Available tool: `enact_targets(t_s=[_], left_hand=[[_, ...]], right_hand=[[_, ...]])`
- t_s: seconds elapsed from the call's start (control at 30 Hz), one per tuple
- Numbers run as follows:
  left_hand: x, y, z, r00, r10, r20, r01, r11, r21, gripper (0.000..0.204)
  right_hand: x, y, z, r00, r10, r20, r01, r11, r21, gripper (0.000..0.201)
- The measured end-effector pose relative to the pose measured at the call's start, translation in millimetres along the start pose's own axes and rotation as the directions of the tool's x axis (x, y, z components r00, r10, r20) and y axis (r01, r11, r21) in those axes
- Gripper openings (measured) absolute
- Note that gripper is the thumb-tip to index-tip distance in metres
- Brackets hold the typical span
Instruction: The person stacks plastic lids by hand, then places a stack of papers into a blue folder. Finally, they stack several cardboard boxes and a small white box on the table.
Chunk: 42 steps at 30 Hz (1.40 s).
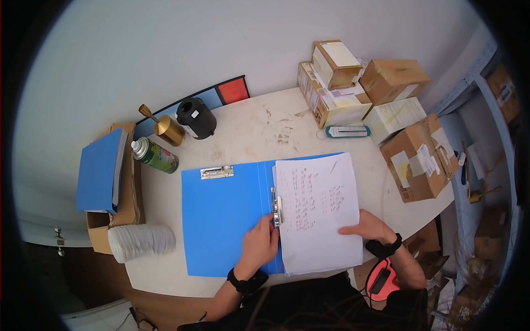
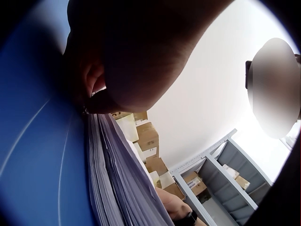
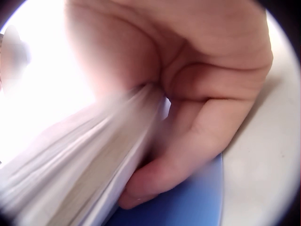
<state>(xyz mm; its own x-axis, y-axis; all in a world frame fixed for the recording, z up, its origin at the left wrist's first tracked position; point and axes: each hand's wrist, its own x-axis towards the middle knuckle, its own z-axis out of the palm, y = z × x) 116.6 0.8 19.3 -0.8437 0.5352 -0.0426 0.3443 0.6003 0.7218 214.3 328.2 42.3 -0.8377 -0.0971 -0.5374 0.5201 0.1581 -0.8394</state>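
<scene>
A blue folder (image 1: 221, 220) lies spread out on the table, and a thick stack of white paper (image 1: 317, 243) with red and dark handwriting rests on its right side. Along the stack's left edge sits a metal clip (image 1: 277, 209). My left hand (image 1: 259, 245) has its curled fingers at the lower end of this clip; in the left wrist view the fingertips are in shadow beside the paper edges (image 2: 117, 174). With the thumb on top and the fingers underneath, my right hand (image 3: 202, 94) grips the stack's right edge. A second metal clip (image 1: 217, 172) is at the folder's upper left.
Left on the table (image 1: 243, 132) stand a green spray can (image 1: 157, 155), a brass-coloured pot (image 1: 170, 131), a black cylinder (image 1: 197, 118) and a plastic-wrapped stack (image 1: 141, 243). Another blue folder (image 1: 99, 171) leans on a carton. Cardboard boxes (image 1: 417, 160) and a teal-framed gauge (image 1: 348, 131) occupy the right.
</scene>
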Motion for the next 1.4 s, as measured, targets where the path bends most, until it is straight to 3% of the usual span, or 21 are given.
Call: enact_targets(t_s=[0.07,0.17,0.33,0.53,0.63,0.87,1.07,1.17,1.27,1.4], left_hand=[[1,-4,1,1.000,0.015,-0.010,-0.015,1.000,-0.018,0.036],[3,3,-7,0.996,-0.074,0.054,0.078,0.994,-0.080,0.038],[2,14,-8,0.992,-0.108,0.069,0.108,0.994,0.000,0.045],[2,15,-10,0.987,-0.132,0.088,0.130,0.991,0.022,0.054],[0,11,-8,0.992,-0.095,0.087,0.093,0.995,0.036,0.059],[2,10,-6,0.988,-0.089,0.130,0.079,0.994,0.074,0.061],[32,11,-29,0.930,-0.252,0.268,0.312,0.926,-0.212,0.049],[54,-5,-23,0.995,-0.095,0.028,0.097,0.994,-0.057,0.046],[74,-22,-17,0.998,-0.016,0.056,0.020,0.998,-0.063,0.043],[78,-12,-15,0.996,-0.076,0.039,0.082,0.976,-0.200,0.034]], right_hand=[[0,-1,1,1.000,-0.008,-0.002,0.008,1.000,0.002,0.057],[0,0,1,0.999,-0.040,0.000,0.040,0.998,0.041,0.057],[1,4,-1,0.998,-0.063,0.014,0.063,0.998,-0.008,0.053],[-6,3,6,0.947,-0.041,-0.317,0.006,0.994,-0.109,0.042],[-3,12,2,0.943,-0.146,-0.301,0.050,0.951,-0.305,0.040],[-3,9,-1,0.961,-0.127,-0.247,0.071,0.972,-0.224,0.036],[-2,10,-4,0.962,-0.118,-0.244,0.072,0.979,-0.189,0.035],[-2,7,-7,0.967,-0.132,-0.218,0.084,0.972,-0.218,0.036],[-3,6,-11,0.967,-0.164,-0.193,0.121,0.969,-0.218,0.036],[-3,6,-10,0.972,-0.138,-0.191,0.096,0.972,-0.215,0.037]])
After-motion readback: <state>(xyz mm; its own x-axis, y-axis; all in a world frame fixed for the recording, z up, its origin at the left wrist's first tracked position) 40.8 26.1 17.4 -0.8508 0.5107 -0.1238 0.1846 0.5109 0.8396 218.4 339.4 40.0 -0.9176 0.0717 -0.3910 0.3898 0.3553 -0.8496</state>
